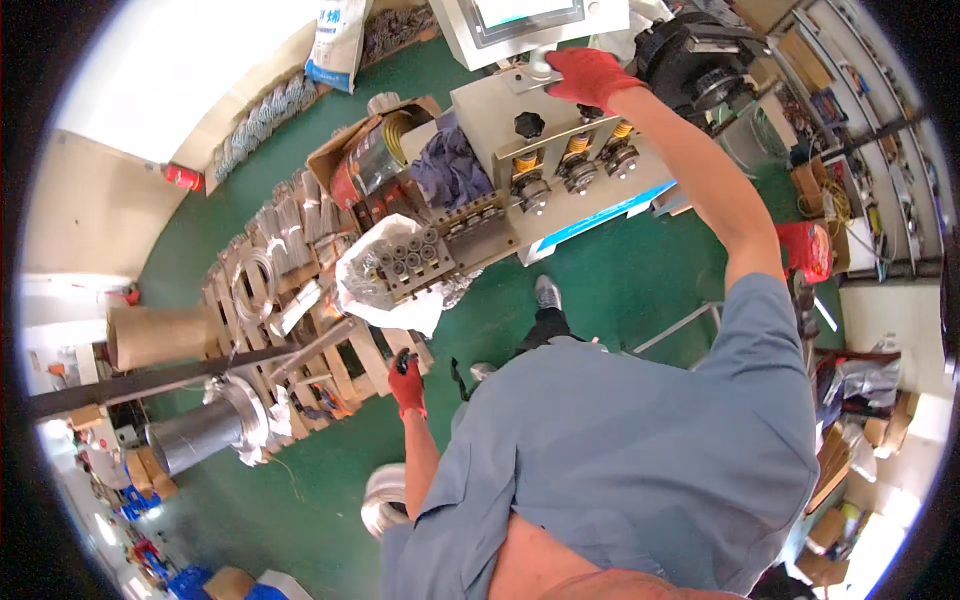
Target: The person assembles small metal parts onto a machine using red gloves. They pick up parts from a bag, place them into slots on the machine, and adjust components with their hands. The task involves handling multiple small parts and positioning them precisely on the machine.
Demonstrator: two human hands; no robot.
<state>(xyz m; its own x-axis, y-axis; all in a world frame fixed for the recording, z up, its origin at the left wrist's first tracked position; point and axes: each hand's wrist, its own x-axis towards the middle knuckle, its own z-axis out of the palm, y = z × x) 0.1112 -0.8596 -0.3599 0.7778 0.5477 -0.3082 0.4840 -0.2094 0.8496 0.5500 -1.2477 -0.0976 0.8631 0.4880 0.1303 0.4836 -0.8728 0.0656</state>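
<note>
My right hand point(592, 78), in a red glove, reaches out to the top of a beige machine point(478, 100). Its fingers are closed at a pale rounded knob point(541, 66) below the screen unit point(525, 28). The machine's front carries black star knobs point(530, 125), yellow springs and several metal rollers point(578, 176). Lower down and to the left, my left hand point(407, 388), also red-gloved, is closed around a small black object point(404, 361); its kind is unclear. Beyond that hand is a roller block point(410, 262) with several grey rollers, beside white plastic sheeting point(425, 312).
Wooden pallets point(365, 352) with bundled rods and a coil point(255, 280) lie to the left. A purple cloth point(450, 168) rests beside an open carton point(330, 150). A metal cylinder point(200, 435) stands lower left, a white coil point(385, 498) near my left forearm. Dark machinery point(695, 65) is far right.
</note>
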